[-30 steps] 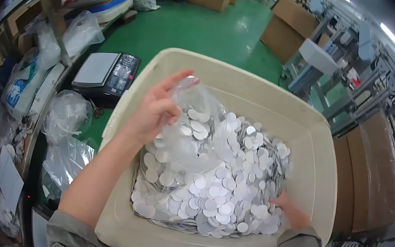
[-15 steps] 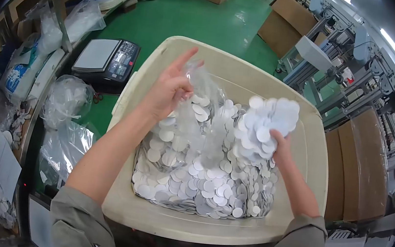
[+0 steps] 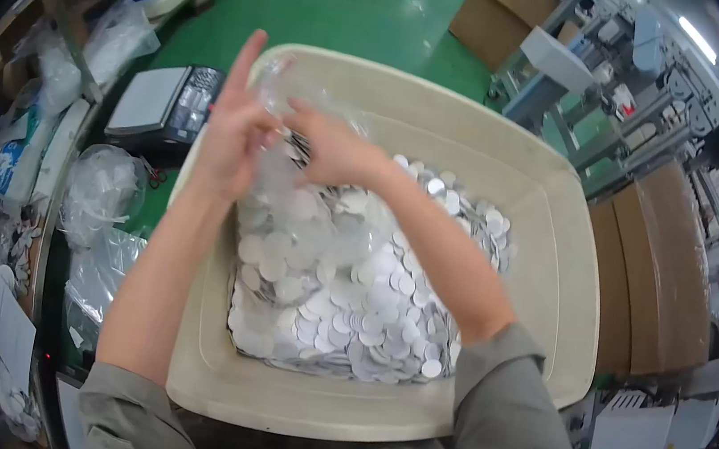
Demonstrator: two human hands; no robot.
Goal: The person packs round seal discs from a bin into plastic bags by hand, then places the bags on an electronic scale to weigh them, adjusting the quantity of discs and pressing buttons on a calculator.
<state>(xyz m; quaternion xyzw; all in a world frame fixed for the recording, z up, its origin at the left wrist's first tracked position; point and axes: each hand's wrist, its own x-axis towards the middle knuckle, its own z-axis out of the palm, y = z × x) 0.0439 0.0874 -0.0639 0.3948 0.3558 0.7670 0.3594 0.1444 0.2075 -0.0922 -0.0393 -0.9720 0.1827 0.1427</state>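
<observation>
A large cream tub [image 3: 555, 240] holds a heap of thin round white discs [image 3: 399, 337]. Over its left side hangs a clear plastic bag [image 3: 277, 201] with discs inside. My left hand [image 3: 240, 138] pinches the bag near its mouth, the index finger pointing up. Reaching across to the bag's mouth, my right hand [image 3: 333, 145] has its fingers curled round a batch of discs, partly seen edge-on between the two hands. The bag film blurs the fingertips.
Left of the tub stand a digital scale [image 3: 154, 105], red-handled scissors [image 3: 153, 172] and clear plastic bags [image 3: 103, 193], beside a cluttered shelf. Cardboard boxes [image 3: 650, 269] and metal machinery [image 3: 606, 120] are on the right. The floor [image 3: 385, 17] is green.
My right hand has moved left from above the heap, carrying its fanned batch of discs to the bag's mouth. My left hand and the bag have shifted left.
</observation>
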